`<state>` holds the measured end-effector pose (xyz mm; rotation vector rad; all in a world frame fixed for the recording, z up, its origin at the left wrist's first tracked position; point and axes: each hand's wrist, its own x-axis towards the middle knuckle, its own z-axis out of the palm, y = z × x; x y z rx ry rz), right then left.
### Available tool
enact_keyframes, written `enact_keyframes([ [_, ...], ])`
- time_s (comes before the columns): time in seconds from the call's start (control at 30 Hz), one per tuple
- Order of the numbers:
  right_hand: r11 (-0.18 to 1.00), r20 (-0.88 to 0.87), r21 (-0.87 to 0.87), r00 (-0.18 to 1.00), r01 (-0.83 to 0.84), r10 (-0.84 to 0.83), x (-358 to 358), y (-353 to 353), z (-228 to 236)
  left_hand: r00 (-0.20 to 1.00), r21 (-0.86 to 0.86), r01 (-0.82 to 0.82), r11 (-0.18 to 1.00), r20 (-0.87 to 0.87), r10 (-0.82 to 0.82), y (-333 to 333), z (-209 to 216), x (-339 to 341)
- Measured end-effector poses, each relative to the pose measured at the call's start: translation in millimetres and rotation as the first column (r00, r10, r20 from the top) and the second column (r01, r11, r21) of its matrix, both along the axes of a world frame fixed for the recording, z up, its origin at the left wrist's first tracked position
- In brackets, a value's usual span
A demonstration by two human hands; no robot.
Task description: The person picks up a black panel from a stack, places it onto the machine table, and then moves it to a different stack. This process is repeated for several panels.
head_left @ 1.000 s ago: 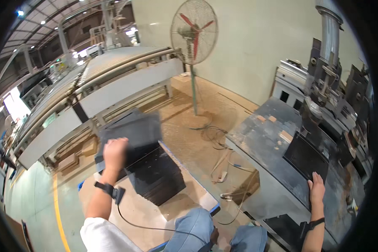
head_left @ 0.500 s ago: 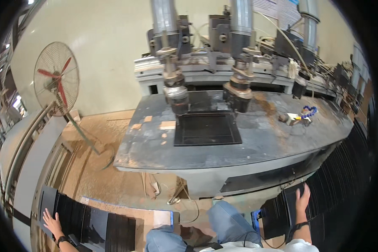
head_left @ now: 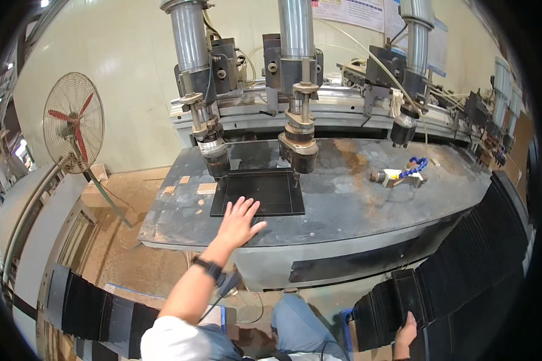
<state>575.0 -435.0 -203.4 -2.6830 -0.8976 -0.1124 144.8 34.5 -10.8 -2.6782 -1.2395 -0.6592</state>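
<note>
My left hand (head_left: 242,222) is open, fingers spread, stretched over the table. Its fingertips reach the front edge of a flat black panel (head_left: 262,192) with a raised frame-like border. This panel lies beneath two metal machine heads (head_left: 298,141), which stand near its back corners. To the right, my right hand (head_left: 407,332) is closed at the edge of a black panel (head_left: 409,292) at the near end of a long row of similar panels (head_left: 470,259). Some of its fingers are hidden.
The grey machine table (head_left: 355,210) bears small wood offcuts (head_left: 206,189), sawdust and a fixture with a blue segmented hose (head_left: 417,163). Another machine head (head_left: 405,126) hangs at right. A stack of black panels (head_left: 84,307) stands at lower left, a caged fan (head_left: 73,123) behind it.
My left hand has left the panel stack at lower left and now reaches over the table to the flat panel. My right hand has moved lower and closed at a panel's edge. The view has shifted.
</note>
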Motion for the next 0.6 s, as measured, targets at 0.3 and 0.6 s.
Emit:
enact_keyframes([
  [0.3,0.683,0.269,0.563,0.885,-0.465,0.380,-59.4,60.5,209.4,0.984,-0.206,-0.176,0.963,-0.028,0.174,3.9,-22.8,27.5],
  [0.6,0.271,0.565,0.140,0.302,-0.952,0.768,-162.9,341.9,232.4,0.998,0.285,0.057,0.957,0.008,-0.062,-151.5,-34.3,-108.8],
])
